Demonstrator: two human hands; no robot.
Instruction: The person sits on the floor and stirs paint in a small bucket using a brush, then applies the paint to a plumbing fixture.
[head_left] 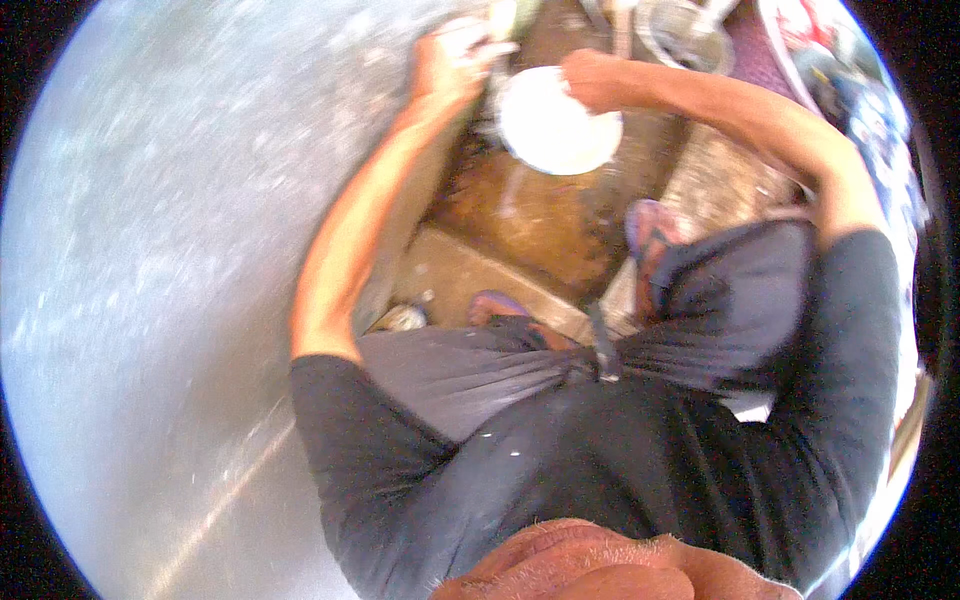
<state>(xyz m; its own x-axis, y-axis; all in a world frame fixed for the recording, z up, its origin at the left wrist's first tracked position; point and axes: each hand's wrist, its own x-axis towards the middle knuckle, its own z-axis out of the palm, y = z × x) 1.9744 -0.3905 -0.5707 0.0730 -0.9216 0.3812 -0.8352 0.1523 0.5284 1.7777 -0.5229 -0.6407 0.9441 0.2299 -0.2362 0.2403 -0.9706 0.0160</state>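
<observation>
My right hand [590,82] grips a white round bowl or plate [558,130], held over the wet, brown-stained drain basin [540,225]. Up and to its left, beside the pale wall, my left hand [458,62] is raised with its fingers curled, whitish and blurred; whether something small is in them I cannot make out. A light greenish upright shape stands just beyond those fingers, too blurred to name.
A pale wall [170,200] fills the left side. A grey bucket [680,45], a purple tub [760,65] and piled mixed items line the upper right. A concrete ledge [480,265] edges the basin by my sandalled feet, near a small round object [405,318].
</observation>
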